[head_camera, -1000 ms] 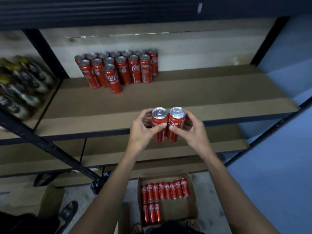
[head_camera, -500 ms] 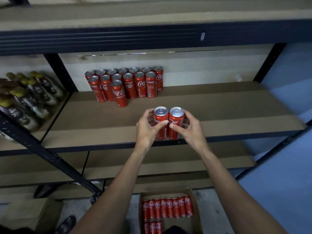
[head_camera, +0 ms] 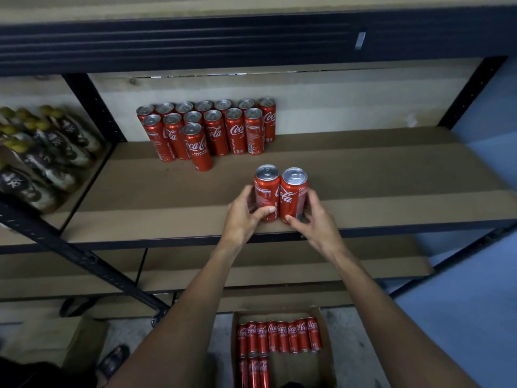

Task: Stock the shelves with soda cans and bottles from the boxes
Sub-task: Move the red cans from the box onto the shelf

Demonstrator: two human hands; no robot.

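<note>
Both cans (head_camera: 279, 196) now sit at the shelf (head_camera: 391, 175) edge instead of mid-air. Left hand (head_camera: 243, 217) and right hand (head_camera: 316, 222) each still grip one, so just slide them back to the rows (head_camera: 207, 130).

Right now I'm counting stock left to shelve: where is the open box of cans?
In the head view, the open cardboard box sits on the floor at bottom centre, below the shelf, between the person's forearms, with red cans lying inside.
</note>
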